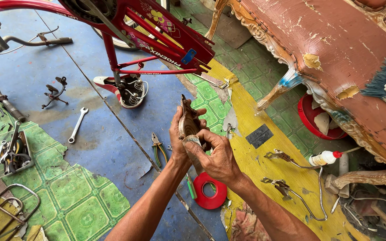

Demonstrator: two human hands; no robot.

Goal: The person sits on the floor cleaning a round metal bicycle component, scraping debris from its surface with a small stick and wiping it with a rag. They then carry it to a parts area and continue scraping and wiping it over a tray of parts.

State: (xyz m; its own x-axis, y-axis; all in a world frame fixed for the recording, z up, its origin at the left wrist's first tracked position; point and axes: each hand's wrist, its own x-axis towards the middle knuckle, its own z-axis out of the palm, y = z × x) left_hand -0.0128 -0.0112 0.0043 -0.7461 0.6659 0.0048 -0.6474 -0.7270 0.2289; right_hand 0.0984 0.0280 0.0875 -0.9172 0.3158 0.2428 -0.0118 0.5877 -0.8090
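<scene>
Both hands meet at the middle of the head view around a curved, rusty brown metal part [186,119] that stands upright. My left hand [178,139] grips it from behind with the thumb at its side. My right hand [216,154] wraps its lower end, fingers curled over a pale strip there. Below the hands lies a red ring of tape [209,191] and a green-handled screwdriver [191,188]. Green-handled pliers [157,149] lie just left of my left wrist.
An upturned red bicycle frame [157,33] with its saddle [123,89] on the floor stands behind. A spanner [77,125] and a tray of tools [12,154] lie left. Brake parts [287,187] and a white bottle [325,158] lie right, under a worn carved sofa [336,58].
</scene>
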